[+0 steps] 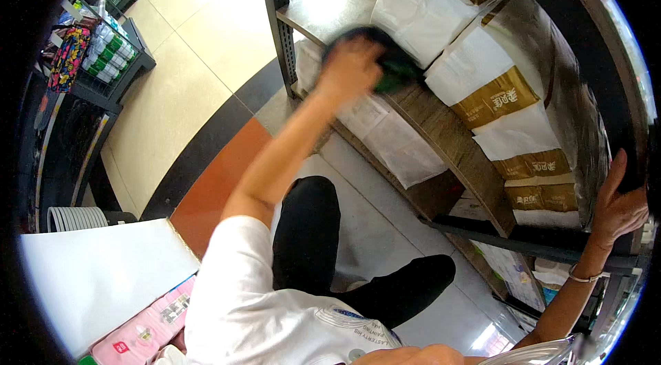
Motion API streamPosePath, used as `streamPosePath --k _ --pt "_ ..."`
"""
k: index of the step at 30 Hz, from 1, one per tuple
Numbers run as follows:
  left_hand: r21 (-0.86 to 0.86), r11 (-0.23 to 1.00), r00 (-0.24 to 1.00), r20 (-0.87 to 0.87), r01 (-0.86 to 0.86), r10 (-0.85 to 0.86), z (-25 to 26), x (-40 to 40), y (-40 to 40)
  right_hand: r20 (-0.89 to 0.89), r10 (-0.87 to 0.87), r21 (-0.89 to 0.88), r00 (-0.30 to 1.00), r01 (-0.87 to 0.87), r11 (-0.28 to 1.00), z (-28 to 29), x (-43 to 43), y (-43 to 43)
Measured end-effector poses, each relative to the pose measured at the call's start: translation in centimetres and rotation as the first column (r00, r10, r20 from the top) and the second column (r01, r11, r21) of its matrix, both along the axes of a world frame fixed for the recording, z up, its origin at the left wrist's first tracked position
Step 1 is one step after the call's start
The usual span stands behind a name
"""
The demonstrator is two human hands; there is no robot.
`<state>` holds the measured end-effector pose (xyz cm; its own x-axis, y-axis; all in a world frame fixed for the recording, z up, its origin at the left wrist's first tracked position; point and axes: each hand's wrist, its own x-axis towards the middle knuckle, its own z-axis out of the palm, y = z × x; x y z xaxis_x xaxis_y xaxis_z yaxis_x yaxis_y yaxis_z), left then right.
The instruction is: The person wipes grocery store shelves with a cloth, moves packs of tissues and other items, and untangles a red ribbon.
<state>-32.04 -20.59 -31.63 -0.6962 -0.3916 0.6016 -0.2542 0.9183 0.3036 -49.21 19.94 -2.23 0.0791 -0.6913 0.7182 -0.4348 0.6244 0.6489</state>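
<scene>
My left hand [353, 68] is pressed over a dark cloth [397, 58] with some green on it, at the front of a wood-grain shelf [434, 122]. Motion blurs both the hand and the cloth. Beside the cloth stand white paper tissue packs [426, 9], several with gold bands [496, 96], in clear plastic wrap. At the far right, my right hand [619, 205] grips the black edge of the shelving [627, 169], thumb upward. Its other fingers are mostly hidden.
More white packs [392, 133] lie on the lower shelf. A black perforated upright [276, 19] rises at the shelf's end. My bent knees [310, 225] are close to the shelving. Left are a white panel [103, 277], pink packs [150, 323] and a display rack with goods [108, 55].
</scene>
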Motion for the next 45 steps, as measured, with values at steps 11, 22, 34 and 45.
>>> streamPosePath --k 11,22,34,45 --pt "-0.036 0.989 0.982 -0.128 -0.145 0.139 1.9 1.9 -5.9 -0.005 0.203 0.048 0.979 -0.203 0.978 1.2 1.5 -2.0" --pt "0.285 0.944 0.637 -0.762 0.168 0.116 11.4 6.1 -10.4 -0.055 0.140 0.095 0.989 -0.135 0.986 1.4 1.8 -1.5" --pt "-0.246 0.872 0.840 -0.468 -0.423 0.276 1.6 5.7 -18.7 0.149 0.198 0.039 0.969 -0.206 0.978 1.0 -0.7 1.2" --pt "0.377 0.924 0.693 -0.649 -0.064 0.313 -6.5 -1.1 1.1 0.144 0.003 0.119 0.990 -0.021 0.993 0.6 0.7 -0.8"
